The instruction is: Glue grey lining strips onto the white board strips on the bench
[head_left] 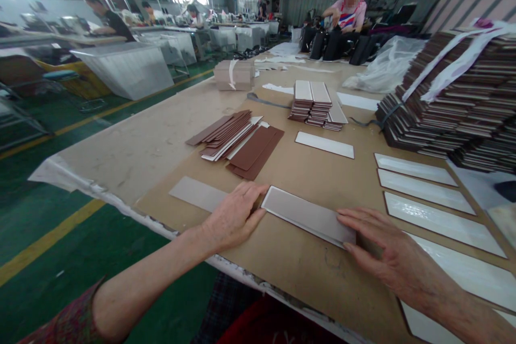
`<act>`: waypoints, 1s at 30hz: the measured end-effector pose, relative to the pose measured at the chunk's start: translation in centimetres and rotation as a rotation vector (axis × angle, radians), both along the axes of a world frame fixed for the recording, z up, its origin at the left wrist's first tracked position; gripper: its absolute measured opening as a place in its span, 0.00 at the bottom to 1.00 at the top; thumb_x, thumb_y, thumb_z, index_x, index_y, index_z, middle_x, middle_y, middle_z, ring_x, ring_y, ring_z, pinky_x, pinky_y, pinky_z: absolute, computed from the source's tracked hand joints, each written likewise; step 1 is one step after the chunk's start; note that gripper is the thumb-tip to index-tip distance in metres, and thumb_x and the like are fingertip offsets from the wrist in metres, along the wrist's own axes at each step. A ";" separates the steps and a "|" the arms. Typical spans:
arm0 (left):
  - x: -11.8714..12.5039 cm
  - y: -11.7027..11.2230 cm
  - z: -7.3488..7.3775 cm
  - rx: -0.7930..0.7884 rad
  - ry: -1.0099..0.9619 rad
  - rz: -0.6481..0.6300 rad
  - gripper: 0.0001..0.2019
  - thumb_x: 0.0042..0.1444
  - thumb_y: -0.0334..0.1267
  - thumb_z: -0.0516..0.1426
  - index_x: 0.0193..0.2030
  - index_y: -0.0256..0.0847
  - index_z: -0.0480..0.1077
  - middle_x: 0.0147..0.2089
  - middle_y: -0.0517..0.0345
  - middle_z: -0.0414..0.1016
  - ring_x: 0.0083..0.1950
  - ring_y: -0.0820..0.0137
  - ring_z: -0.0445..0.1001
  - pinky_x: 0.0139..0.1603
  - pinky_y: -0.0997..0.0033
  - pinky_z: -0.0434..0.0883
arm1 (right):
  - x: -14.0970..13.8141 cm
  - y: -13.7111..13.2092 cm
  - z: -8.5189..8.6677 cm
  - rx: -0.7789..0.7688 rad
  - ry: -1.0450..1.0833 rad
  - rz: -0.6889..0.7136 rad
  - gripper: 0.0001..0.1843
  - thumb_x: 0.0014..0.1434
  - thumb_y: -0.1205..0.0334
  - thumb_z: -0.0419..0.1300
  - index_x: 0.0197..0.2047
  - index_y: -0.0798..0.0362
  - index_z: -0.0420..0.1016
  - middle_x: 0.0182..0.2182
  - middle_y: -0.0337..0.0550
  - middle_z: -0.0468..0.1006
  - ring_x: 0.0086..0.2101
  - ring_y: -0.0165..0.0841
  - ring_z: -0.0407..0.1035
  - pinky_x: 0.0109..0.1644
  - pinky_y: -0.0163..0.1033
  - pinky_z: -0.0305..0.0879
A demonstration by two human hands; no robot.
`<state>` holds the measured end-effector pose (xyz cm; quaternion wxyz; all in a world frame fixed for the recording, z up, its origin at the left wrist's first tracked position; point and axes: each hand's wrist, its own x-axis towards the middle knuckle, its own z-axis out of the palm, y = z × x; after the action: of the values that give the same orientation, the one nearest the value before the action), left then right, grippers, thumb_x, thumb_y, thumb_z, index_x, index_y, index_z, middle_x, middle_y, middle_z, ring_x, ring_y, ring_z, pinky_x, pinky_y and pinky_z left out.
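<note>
A grey rectangular strip (306, 215) lies over a white-faced one on the table, a thin pale edge of the lower piece showing. At its left end, the thumb and fingertips of my left hand (236, 215) pinch the short side. My right hand (381, 250) grips the opposite end, fingers on top and thumb at the near corner. Another grey strip (195, 192) lies partly hidden behind my left hand. Beyond my hands are a fanned pile of brown strips (253, 150) and a single white strip (324, 144).
Several white glossy strips (439, 220) lie in a column at the right, partly under my right forearm. Stacked strips (312, 99) and a tied grey bundle (233, 76) stand farther back. A tall tied stack (455, 102) rises at the right. A person (350, 13) sits at the far end.
</note>
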<state>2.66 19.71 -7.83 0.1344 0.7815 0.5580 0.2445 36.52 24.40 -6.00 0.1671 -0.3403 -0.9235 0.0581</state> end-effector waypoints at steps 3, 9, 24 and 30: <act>0.0 -0.1 0.1 0.009 0.003 -0.002 0.19 0.63 0.32 0.55 0.60 0.41 0.60 0.55 0.52 0.69 0.57 0.61 0.66 0.60 0.56 0.66 | 0.0 0.1 -0.2 0.004 -0.014 0.008 0.19 0.65 0.57 0.55 0.57 0.51 0.73 0.56 0.46 0.76 0.56 0.44 0.68 0.59 0.60 0.72; 0.0 0.0 -0.1 0.024 -0.010 -0.015 0.17 0.63 0.32 0.55 0.58 0.40 0.62 0.54 0.51 0.69 0.56 0.62 0.66 0.60 0.56 0.66 | -0.1 0.2 -0.5 0.013 0.003 0.024 0.19 0.65 0.59 0.55 0.57 0.52 0.73 0.55 0.46 0.77 0.56 0.42 0.69 0.58 0.57 0.73; -0.1 0.1 -0.4 0.090 0.040 -0.086 0.15 0.64 0.30 0.53 0.56 0.41 0.69 0.52 0.51 0.69 0.53 0.62 0.66 0.56 0.57 0.67 | -0.1 0.3 -1.0 0.032 -0.008 0.040 0.19 0.64 0.63 0.55 0.57 0.53 0.73 0.55 0.47 0.76 0.57 0.43 0.67 0.59 0.58 0.72; 0.0 0.1 -0.5 0.101 0.046 -0.089 0.14 0.64 0.30 0.53 0.55 0.40 0.70 0.51 0.51 0.69 0.52 0.63 0.66 0.55 0.56 0.68 | -0.3 0.3 -0.8 0.045 -0.006 0.047 0.19 0.64 0.63 0.55 0.56 0.54 0.74 0.54 0.48 0.77 0.56 0.43 0.68 0.58 0.57 0.73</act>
<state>2.65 19.80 -8.33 0.0928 0.8167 0.5127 0.2481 36.18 24.70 -6.83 0.1705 -0.3146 -0.9329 0.0400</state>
